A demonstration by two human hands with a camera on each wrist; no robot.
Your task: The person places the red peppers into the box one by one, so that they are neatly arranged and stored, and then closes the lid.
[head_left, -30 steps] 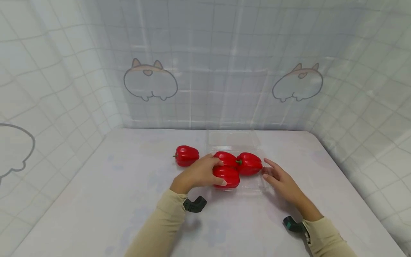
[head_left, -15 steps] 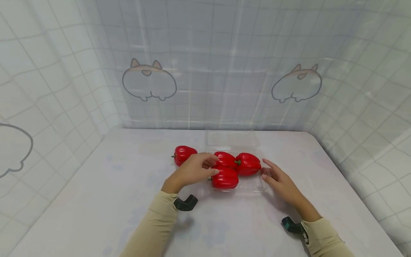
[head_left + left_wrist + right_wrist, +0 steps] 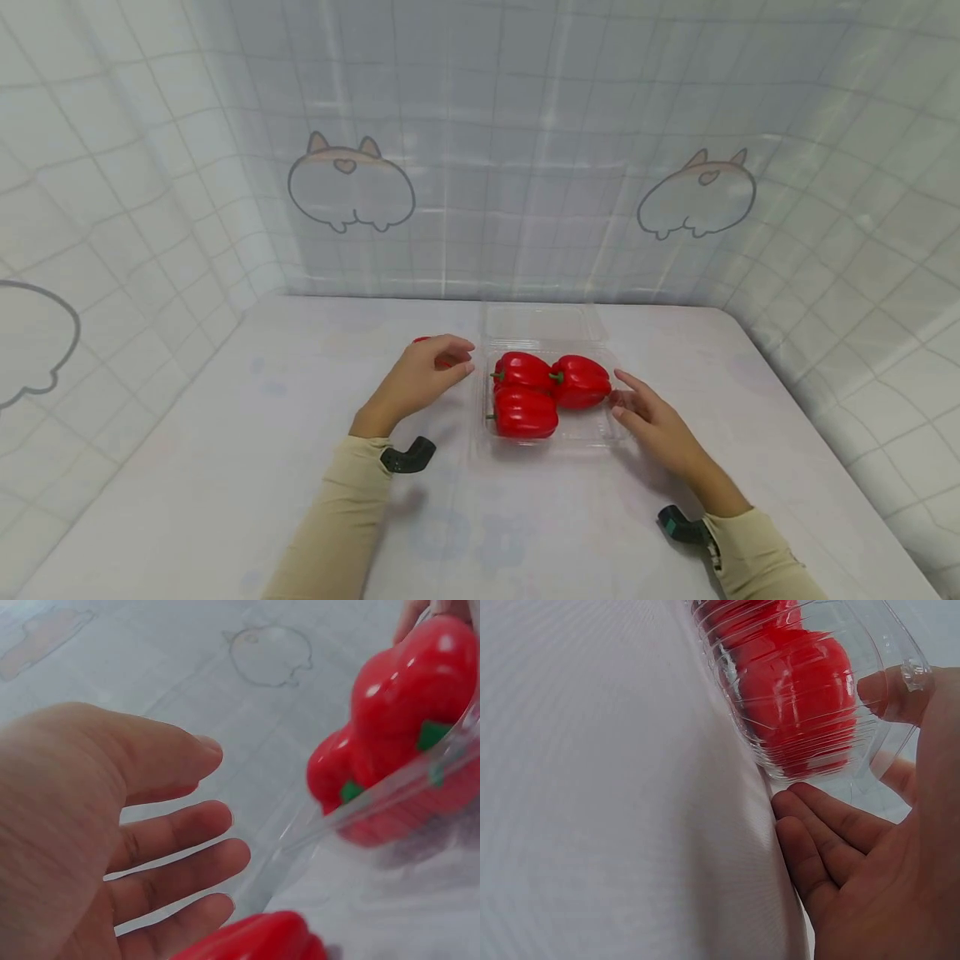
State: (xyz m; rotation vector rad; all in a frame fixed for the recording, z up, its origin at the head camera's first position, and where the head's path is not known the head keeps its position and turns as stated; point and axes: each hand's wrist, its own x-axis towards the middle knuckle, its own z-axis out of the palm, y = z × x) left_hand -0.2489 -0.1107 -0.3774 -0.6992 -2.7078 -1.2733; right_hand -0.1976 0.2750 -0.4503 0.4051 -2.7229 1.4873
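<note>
Head view: three red peppers (image 3: 542, 402) lie between the hands (image 3: 422, 377).

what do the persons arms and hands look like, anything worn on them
The left hand and right hand wear no gloves. The left sleeve and right sleeve are long and plain beige. A dark, bent device shows at each wrist: the left device and the right device, which has a small teal-green patch.
</note>
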